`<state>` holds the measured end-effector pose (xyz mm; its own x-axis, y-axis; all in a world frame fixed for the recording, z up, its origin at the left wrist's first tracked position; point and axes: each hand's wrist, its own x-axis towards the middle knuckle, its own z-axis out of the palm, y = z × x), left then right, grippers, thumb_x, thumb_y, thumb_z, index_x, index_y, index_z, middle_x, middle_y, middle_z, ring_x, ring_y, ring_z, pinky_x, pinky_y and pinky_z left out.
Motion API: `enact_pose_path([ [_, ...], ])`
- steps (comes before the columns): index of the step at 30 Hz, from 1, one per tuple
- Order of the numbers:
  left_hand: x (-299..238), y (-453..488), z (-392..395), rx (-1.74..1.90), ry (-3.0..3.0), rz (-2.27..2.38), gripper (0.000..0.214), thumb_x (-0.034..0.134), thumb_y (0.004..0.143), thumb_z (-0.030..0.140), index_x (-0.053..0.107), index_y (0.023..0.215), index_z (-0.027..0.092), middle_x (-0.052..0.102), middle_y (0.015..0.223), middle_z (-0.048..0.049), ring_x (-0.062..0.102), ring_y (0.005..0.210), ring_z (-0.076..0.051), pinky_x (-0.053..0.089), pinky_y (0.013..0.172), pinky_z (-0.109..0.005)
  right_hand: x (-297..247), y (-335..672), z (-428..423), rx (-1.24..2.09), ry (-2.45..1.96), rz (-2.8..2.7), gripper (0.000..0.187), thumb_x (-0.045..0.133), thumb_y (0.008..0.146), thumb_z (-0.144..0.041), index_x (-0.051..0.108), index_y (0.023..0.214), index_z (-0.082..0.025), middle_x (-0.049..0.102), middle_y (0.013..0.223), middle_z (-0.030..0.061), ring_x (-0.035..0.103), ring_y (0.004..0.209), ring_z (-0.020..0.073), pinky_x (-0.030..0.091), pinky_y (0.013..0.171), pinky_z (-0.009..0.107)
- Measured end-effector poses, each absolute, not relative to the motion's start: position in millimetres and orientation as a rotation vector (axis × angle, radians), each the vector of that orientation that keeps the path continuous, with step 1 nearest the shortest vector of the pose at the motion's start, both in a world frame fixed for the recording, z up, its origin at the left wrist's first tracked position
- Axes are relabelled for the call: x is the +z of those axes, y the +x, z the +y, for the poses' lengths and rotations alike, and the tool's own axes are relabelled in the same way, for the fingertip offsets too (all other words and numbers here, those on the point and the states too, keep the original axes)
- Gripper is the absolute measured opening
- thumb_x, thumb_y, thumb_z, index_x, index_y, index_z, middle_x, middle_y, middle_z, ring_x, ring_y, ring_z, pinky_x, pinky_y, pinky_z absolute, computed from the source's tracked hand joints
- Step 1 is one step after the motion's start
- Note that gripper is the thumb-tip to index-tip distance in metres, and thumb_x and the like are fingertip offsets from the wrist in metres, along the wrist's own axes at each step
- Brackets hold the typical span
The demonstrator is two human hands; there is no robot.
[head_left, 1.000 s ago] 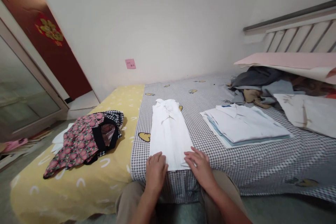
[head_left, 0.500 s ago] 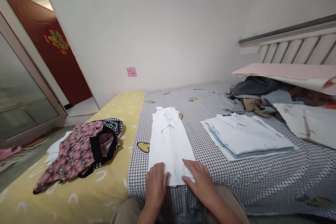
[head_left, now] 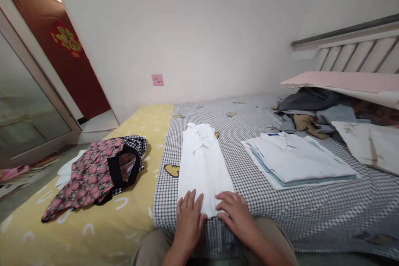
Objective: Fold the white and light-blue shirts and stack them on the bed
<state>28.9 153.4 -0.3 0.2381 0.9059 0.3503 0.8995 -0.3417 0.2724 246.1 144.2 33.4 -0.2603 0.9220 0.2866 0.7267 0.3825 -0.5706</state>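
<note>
A white shirt (head_left: 202,166), folded into a long narrow strip, lies lengthwise in front of me with its collar end at the far side. My left hand (head_left: 188,216) rests on the near left corner of it, fingers spread and slightly bent, thumb pointing inward. On the near right corner is my right hand (head_left: 235,214), also with fingers apart on the cloth. Both thumbs lie close to the shirt's near edge. Neither hand visibly pinches the fabric; the parts under the fingers are hidden.
A stack of folded shirts (head_left: 299,160) lies on the checked bedspread (head_left: 249,116) to the right. On the yellow cover (head_left: 152,133) at left is a floral garment (head_left: 93,170). Dark and grey clothes (head_left: 311,104) sit under pink board (head_left: 339,80) at far right.
Both hands stay at the shirt's near end; the fingers have bent a little and the hands have drawn slightly closer together. The camera view has shifted slightly.
</note>
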Motion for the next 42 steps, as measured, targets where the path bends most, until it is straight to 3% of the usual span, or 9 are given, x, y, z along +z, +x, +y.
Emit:
enact_pose_path([
  [6,14.2,17.5,174.8,0.894,2.445,1.746,0.038,0.038,0.097,0.018,0.071,0.113,0.028,0.070,0.127,-0.0069,0.062,0.121,-0.023,0.045,0.108,-0.049,61.7,260.7,164.0,0.591,-1.386,-1.944,0.051,0.030,0.103,-0.046,0.075,0.089,-0.026,0.077,0.086,0.0024,0.070,0.086,0.0214,0.051,0.088,0.039],
  [10,38.1,16.2,211.7,1.018,2.437,1.987,0.049,0.031,0.098,0.013,0.056,0.139,0.022,0.047,0.154,-0.0126,0.042,0.144,-0.026,0.037,0.115,-0.054,66.1,260.3,226.2,0.169,-1.449,-1.763,0.049,0.030,0.101,-0.036,0.058,0.137,-0.020,0.061,0.141,0.0108,0.054,0.131,0.0248,0.040,0.111,0.047],
  [14,45.0,26.4,243.3,0.736,2.441,2.099,0.052,0.035,0.099,0.020,0.040,0.151,0.022,0.033,0.162,-0.0139,0.030,0.150,-0.030,0.029,0.118,-0.061,49.4,238.2,269.7,0.042,-1.760,-1.916,0.059,0.037,0.100,-0.040,0.042,0.150,-0.009,0.034,0.160,0.0173,0.026,0.150,0.0321,0.019,0.121,0.059],
  [18,25.9,35.1,256.7,0.439,2.486,1.974,0.049,0.039,0.100,0.031,0.042,0.149,0.036,0.039,0.159,-0.0043,0.033,0.148,-0.031,0.028,0.117,-0.067,20.1,223.1,274.1,0.126,-1.737,-2.201,0.061,0.033,0.102,-0.052,0.039,0.153,-0.021,0.033,0.162,0.0084,0.023,0.151,0.0324,0.015,0.121,0.062],
  [24,9.1,36.5,262.7,0.445,2.423,2.019,0.049,0.038,0.101,0.041,0.035,0.148,0.049,0.032,0.162,0.0035,0.025,0.151,-0.030,0.020,0.119,-0.068,11.8,224.4,272.5,0.085,-1.738,-2.218,0.058,0.031,0.102,-0.054,0.035,0.155,-0.029,0.030,0.163,0.0023,0.022,0.152,0.0311,0.016,0.121,0.063],
  [32,42.1,32.7,247.8,0.181,2.376,1.807,0.056,0.032,0.101,0.050,0.027,0.155,0.035,0.021,0.166,-0.0055,0.014,0.154,-0.031,0.015,0.121,-0.066,32.5,222.6,257.2,0.090,-1.813,-2.298,0.055,0.034,0.103,-0.045,0.034,0.155,-0.029,0.029,0.163,0.0032,0.020,0.152,0.0309,0.017,0.120,0.063],
  [38,31.1,12.1,168.6,0.117,2.623,1.404,0.069,0.053,0.096,0.045,0.020,0.156,0.038,0.014,0.167,-0.0079,0.011,0.154,-0.035,0.013,0.117,-0.074,17.6,225.1,176.0,0.214,-1.520,-2.437,0.062,0.051,0.096,-0.036,0.031,0.155,-0.037,0.025,0.165,0.0018,0.015,0.153,0.0322,0.012,0.121,0.065],
  [40,27.3,-0.4,138.2,0.089,2.652,1.213,0.077,0.061,0.089,0.055,0.026,0.155,0.037,0.019,0.166,-0.0106,0.017,0.152,-0.039,0.019,0.115,-0.075,14.9,233.1,145.7,0.327,-1.357,-2.521,0.069,0.063,0.089,-0.034,0.036,0.152,-0.043,0.024,0.165,0.0006,0.015,0.153,0.0353,0.013,0.119,0.068],
  [42,31.1,-16.8,116.7,0.072,2.656,0.988,0.072,0.060,0.089,0.057,0.034,0.152,0.037,0.035,0.161,-0.0097,0.033,0.148,-0.035,0.031,0.116,-0.065,19.7,248.3,127.2,0.504,-1.192,-2.581,0.061,0.065,0.088,-0.035,0.046,0.145,-0.046,0.035,0.161,-0.0006,0.027,0.150,0.0336,0.021,0.120,0.064],
])
